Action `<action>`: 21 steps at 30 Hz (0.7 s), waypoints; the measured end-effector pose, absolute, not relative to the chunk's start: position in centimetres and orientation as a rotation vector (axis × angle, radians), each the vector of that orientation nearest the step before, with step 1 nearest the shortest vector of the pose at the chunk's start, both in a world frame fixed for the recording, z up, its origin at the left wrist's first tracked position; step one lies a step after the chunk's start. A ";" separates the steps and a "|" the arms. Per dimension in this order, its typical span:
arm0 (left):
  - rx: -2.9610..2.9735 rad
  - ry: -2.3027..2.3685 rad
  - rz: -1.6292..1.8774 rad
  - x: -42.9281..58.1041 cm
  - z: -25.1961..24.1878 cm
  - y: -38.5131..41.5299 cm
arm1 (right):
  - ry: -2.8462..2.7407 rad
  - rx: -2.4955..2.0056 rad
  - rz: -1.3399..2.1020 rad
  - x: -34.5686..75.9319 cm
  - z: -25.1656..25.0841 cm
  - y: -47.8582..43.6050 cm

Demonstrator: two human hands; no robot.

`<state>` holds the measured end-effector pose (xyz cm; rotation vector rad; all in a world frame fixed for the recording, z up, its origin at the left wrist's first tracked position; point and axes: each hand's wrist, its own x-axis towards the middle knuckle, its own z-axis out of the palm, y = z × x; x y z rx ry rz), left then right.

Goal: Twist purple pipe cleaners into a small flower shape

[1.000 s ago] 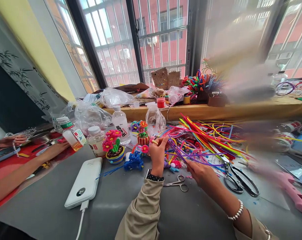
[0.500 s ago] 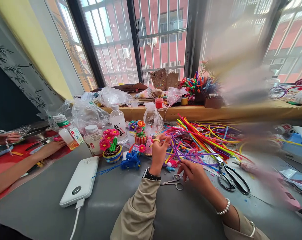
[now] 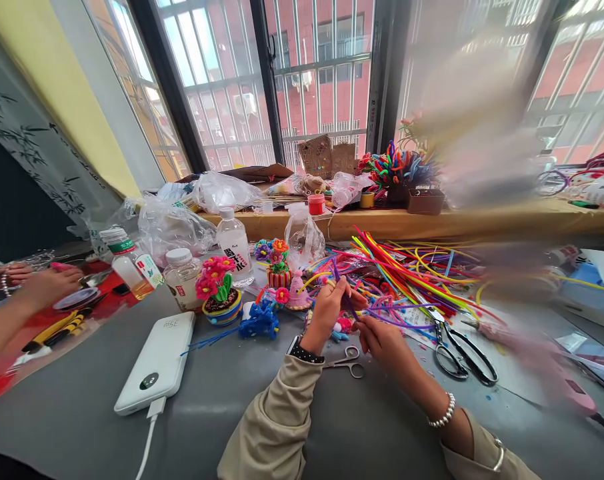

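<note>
Purple pipe cleaners (image 3: 351,308) run between my two hands above the grey table. My left hand (image 3: 329,305) is closed around their upper part, a ring on one finger. Lower down, my right hand (image 3: 381,339) pinches the same stems between thumb and fingers. Small silver scissors (image 3: 349,362) lie just under my hands. A pink pipe-cleaner cone (image 3: 297,293) stands left of my left hand, beside a blue fuzzy piece (image 3: 260,321) and a pot of pink flowers (image 3: 220,293). Behind my hands spreads a heap of coloured pipe cleaners (image 3: 397,273).
Large black-handled scissors (image 3: 465,350) and a pink glue gun (image 3: 547,363) lie to the right. A white power bank (image 3: 157,363) with a cable sits left. Bottles (image 3: 235,247) stand behind it. Another person's hand (image 3: 52,290) works over a red mat at far left. A blur covers part of the right.
My left hand has moved right and down, closer to my right hand, and now wraps the purple pipe cleaners. The other person's hand at far left has shifted left.
</note>
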<state>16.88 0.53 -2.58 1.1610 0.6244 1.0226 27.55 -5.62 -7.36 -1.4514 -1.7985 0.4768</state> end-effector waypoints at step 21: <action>1.001 0.788 1.259 16.2 -2.8 1.9 | -1.808 -1.873 -0.057 30.4 -7.6 -4.7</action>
